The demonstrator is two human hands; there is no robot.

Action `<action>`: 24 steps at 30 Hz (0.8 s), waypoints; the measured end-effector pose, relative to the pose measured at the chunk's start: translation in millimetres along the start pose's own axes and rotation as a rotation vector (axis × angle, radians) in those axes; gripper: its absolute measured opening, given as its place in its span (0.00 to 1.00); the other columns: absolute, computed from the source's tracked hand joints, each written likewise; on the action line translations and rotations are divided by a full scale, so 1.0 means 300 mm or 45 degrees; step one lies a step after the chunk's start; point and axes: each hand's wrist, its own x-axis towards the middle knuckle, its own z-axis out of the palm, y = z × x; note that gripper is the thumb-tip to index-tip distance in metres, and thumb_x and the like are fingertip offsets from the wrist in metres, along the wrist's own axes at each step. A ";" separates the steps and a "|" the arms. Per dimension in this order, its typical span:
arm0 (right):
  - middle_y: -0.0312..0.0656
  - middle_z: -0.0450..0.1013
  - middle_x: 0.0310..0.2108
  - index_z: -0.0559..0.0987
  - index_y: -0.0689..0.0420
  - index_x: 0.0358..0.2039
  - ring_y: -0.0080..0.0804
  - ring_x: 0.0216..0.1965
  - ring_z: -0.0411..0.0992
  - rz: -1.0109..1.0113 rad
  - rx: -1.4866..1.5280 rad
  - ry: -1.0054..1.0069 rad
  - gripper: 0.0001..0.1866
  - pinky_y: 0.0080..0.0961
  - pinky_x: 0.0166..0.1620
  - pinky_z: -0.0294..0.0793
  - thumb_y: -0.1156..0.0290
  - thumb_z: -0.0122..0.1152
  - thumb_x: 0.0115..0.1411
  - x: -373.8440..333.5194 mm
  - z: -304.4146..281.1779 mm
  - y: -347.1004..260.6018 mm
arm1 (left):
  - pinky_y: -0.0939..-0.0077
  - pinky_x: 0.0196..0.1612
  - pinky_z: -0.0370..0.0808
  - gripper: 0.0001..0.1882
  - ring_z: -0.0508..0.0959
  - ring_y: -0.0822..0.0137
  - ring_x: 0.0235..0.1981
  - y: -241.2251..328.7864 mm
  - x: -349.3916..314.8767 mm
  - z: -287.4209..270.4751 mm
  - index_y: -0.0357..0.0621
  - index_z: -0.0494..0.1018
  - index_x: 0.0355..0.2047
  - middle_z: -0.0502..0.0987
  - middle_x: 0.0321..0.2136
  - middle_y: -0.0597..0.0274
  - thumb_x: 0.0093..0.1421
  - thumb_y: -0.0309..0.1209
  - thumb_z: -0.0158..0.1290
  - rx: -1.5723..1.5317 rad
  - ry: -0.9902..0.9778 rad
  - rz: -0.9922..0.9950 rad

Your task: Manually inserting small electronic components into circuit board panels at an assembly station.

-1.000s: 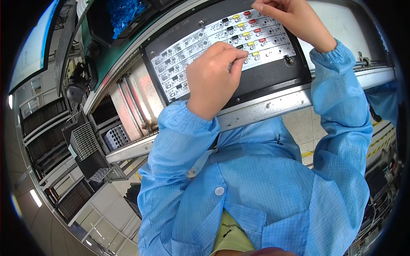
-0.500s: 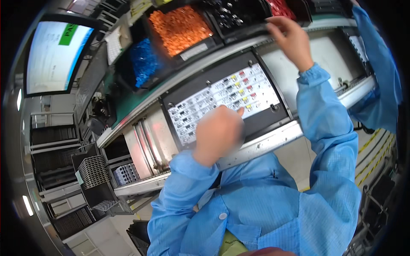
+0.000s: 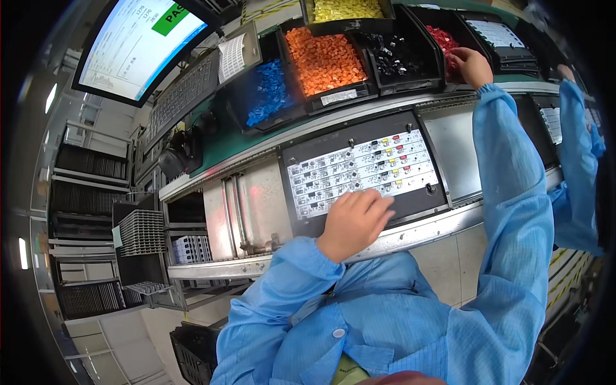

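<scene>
The right hand [image 3: 473, 68] reaches into the bin of red parts [image 3: 441, 37], thumb and index finger near each other at the heap; whether they are closed on a part I cannot tell. The left hand [image 3: 357, 223] is over the near edge of the black carrier [image 3: 307, 145], its fingers loosely bent and slightly spread; what lies beneath its fingertips is hidden. The white circuit boards [image 3: 321, 169] lie in the carrier, just beyond the left hand, with small black, yellow and red pieces standing on them ahead of it and to its right. Just left of the right hand is a bin of black parts [image 3: 396, 56]; farther left come orange parts [image 3: 324, 61] and then blue parts [image 3: 269, 90], all along the green surface [image 3: 221, 149] beyond the left hand. A co-worker's blue sleeve [image 3: 575, 128] is to the right of the right hand.
</scene>
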 end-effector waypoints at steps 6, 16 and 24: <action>0.42 0.84 0.42 0.85 0.51 0.48 0.37 0.41 0.83 0.061 0.369 0.139 0.16 0.30 0.47 0.80 0.58 0.68 0.65 -0.063 -0.015 0.011 | 0.67 0.38 0.75 0.12 0.79 0.60 0.35 0.022 -0.057 -0.012 0.48 0.82 0.42 0.79 0.35 0.64 0.57 0.30 0.65 -0.197 -0.109 0.142; 0.38 0.83 0.43 0.84 0.59 0.50 0.24 0.42 0.78 -0.005 0.643 0.242 0.15 0.20 0.46 0.75 0.62 0.64 0.69 -0.149 -0.092 0.006 | 0.66 0.38 0.77 0.06 0.80 0.58 0.35 0.000 -0.050 -0.018 0.48 0.82 0.33 0.81 0.32 0.63 0.55 0.24 0.63 -0.491 -0.177 -0.046; 0.33 0.80 0.41 0.80 0.58 0.46 0.18 0.38 0.74 -0.047 1.235 -0.497 0.08 0.15 0.38 0.70 0.69 0.60 0.71 -0.677 -0.153 -0.292 | 0.72 0.47 0.78 0.14 0.82 0.64 0.43 -0.066 0.106 -0.236 0.43 0.79 0.50 0.83 0.40 0.59 0.64 0.23 0.57 -0.656 -0.493 -0.581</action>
